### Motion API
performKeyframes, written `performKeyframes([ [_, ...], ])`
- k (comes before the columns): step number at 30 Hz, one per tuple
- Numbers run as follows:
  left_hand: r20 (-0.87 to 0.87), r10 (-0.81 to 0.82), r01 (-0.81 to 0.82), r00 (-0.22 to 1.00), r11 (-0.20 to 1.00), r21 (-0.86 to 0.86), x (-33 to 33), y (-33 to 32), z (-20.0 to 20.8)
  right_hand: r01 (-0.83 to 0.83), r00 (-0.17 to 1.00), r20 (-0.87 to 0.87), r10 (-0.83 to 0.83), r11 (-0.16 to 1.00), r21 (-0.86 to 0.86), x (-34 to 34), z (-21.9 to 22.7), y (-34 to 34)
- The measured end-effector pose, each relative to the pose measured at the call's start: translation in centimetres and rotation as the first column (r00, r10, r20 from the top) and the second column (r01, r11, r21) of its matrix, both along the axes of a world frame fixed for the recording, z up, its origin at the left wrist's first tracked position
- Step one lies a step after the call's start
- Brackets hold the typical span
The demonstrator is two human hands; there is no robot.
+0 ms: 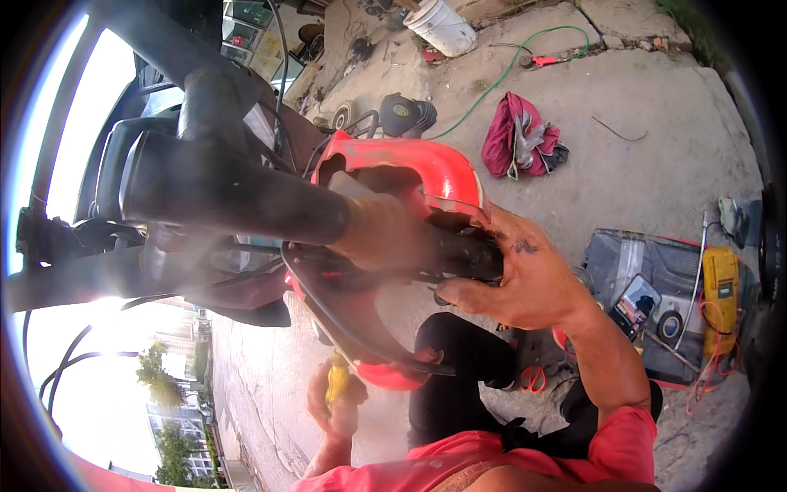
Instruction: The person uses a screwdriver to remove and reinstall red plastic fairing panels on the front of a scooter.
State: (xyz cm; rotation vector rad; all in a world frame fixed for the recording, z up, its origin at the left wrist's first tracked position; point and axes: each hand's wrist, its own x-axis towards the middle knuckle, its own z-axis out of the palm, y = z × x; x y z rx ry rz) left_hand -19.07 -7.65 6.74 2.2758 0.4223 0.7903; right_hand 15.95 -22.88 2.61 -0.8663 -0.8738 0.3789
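Note:
A red plastic shell (pixel 410 160), curved and open underneath, sits around the dark handlebar parts of a vehicle in front of me. My right hand (pixel 533 275) wraps the right end of a black handlebar grip (pixel 463 252), thumb below and fingers partly hidden behind the shell. Lower down, my left hand (pixel 334 402) is closed around a yellow handle (pixel 337 379), which looks like a screwdriver's; its tip is hidden. Just above that hand lies the lower red edge (pixel 393 376) of the shell, with a black cable (pixel 352 332) running across it.
On the concrete at right lies a dark tool case (pixel 611 254) bearing a phone (pixel 634 305) and a yellow multimeter (pixel 721 283). Farther off are a maroon cloth bag (pixel 520 135), a dark cap (pixel 406 115), a white bucket (pixel 441 26) and a green cord (pixel 496 82). Black vehicle tubing (pixel 229 184) fills the left.

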Motion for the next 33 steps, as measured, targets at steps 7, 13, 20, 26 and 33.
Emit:
performKeyframes([
  [7,-0.006,0.022,-0.022,1.0,1.0,0.012,0.2,-0.3,0.9,0.293,0.923,0.277,-0.267,0.955,-0.056,0.0,0.1,0.4],
  [13,-0.012,0.041,-0.041,0.999,0.998,0.041,0.0,0.0,0.2,0.491,0.834,0.237,-0.498,0.866,0.091,-1.5,1.0,0.9],
  [20,-0.083,-0.004,0.017,0.997,0.987,0.162,1.0,0.4,1.1,0.632,0.621,0.382,-0.684,0.726,0.272,-2.5,1.1,-0.6],
  [26,-0.054,0.005,0.009,0.999,0.965,0.262,1.4,-0.2,1.7,0.272,0.824,0.516,-0.235,0.962,0.005,-4.2,1.8,-1.2],
  [33,-0.074,-0.028,0.045,0.997,0.972,0.232,1.6,0.6,1.5,0.071,0.869,0.494,0.044,0.975,-0.211,-4.9,2.8,-0.3],
])
